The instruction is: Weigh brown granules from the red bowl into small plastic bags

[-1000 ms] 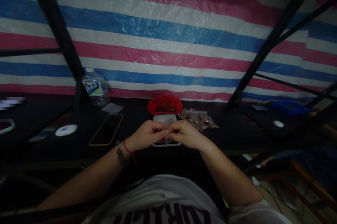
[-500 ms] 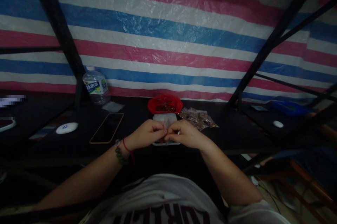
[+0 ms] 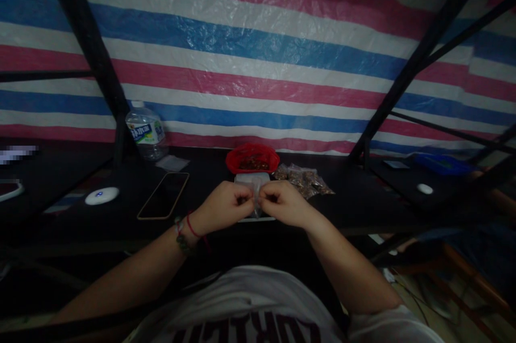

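Observation:
Between my two hands is a small clear plastic bag (image 3: 257, 204), pinched from both sides. My left hand (image 3: 229, 204), with a red string and a beaded bracelet at its wrist, grips the bag's left edge. On the opposite edge my right hand (image 3: 284, 203) has its fingers closed. Under the bag lies a white flat device like a small scale (image 3: 252, 177), mostly hidden by my hands. Just behind it a red basin (image 3: 231, 162) holds small brown pieces. Several filled clear bags (image 3: 308, 180) are heaped to the right of the basin.
A phone (image 3: 163, 196) lies left of my hands, with a white oval device (image 3: 102, 195) beyond it. A plastic bottle (image 3: 145, 130) stands behind flat clear bags (image 3: 172, 163). Black metal posts (image 3: 86, 36) frame the table; a blue tray (image 3: 443, 164) is at far right.
My fingertips have drawn apart slightly, and the small bag now shows stretched between them. The basin, phone and filled bags stay where they were.

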`<state>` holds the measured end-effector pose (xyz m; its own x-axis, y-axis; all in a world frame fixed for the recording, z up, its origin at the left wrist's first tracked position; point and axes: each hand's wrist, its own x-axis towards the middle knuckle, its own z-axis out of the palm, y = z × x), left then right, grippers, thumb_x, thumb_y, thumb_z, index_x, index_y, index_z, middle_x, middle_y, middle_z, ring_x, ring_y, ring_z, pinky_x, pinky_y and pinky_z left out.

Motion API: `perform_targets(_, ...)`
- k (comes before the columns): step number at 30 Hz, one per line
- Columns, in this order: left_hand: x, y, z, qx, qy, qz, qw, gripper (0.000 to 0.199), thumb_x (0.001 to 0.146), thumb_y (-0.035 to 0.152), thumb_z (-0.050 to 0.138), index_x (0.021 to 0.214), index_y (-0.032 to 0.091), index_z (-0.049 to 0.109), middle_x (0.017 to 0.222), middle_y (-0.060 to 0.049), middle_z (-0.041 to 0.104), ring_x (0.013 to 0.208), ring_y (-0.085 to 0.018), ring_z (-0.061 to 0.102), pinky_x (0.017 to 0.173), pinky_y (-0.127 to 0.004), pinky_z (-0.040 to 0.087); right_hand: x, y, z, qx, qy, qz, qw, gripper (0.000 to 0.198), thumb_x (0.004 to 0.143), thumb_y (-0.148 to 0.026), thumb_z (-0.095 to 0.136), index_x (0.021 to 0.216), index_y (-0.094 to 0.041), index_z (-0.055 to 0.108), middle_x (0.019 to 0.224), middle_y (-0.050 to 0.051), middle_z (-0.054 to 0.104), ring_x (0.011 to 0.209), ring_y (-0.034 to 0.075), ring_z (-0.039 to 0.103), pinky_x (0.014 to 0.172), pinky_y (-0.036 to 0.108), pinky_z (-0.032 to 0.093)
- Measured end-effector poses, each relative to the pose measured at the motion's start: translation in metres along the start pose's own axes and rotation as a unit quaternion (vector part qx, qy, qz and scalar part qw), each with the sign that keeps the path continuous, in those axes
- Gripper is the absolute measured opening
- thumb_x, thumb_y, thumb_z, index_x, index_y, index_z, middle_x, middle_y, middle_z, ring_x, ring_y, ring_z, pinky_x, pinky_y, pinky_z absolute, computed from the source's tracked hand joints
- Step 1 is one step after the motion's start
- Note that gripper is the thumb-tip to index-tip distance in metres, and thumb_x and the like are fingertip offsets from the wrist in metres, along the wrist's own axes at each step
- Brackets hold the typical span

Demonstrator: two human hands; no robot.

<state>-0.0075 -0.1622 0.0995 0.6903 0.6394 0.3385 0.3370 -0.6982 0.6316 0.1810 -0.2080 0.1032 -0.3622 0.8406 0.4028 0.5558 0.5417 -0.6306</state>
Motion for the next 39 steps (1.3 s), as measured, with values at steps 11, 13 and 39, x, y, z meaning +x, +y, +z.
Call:
perform_targets(11,-0.002,0.001,0.000,0.058,0.031,-0.051,0.997,0.026,0.076,0.024,0.050,0.052,0.015,0.054,0.047,0.004,0.044,0.046,-0.007,0.040,0.048,-0.022,0.023,-0.003,-0.005,0.011,-0.143,0.100,-0.085,0.981,0.028,0.075,-0.002,0.049,0.090,-0.019,0.066,0.120,0.011,0.056,0.107,0.021,0.056,0.090,0.035,0.047)
perform_targets(13,-0.003,0.006,0.002,0.085,0.036,-0.042,0.995,0.027,0.077,0.024,0.051,0.051,0.016,0.053,0.047,0.004,0.045,0.046,-0.008,0.041,0.048,-0.023,0.023,-0.003,-0.005,0.015,-0.168,0.069,-0.073,0.981,0.027,0.079,-0.005,0.050,0.095,-0.018,0.068,0.122,0.012,0.058,0.108,0.021,0.057,0.093,0.036,0.047)
perform_targets(39,0.003,-0.022,-0.020,0.171,-0.017,0.074,0.982,0.048,0.069,0.033,0.067,0.116,0.023,0.062,0.111,-0.007,0.068,0.102,-0.025,0.062,0.093,-0.034,0.043,0.010,0.016,0.031,0.028,0.068,0.025,0.997,0.012,0.081,-0.021,0.063,0.091,-0.019,0.071,0.090,0.004,0.068,0.081,0.015,0.061,0.070,0.025,0.046)
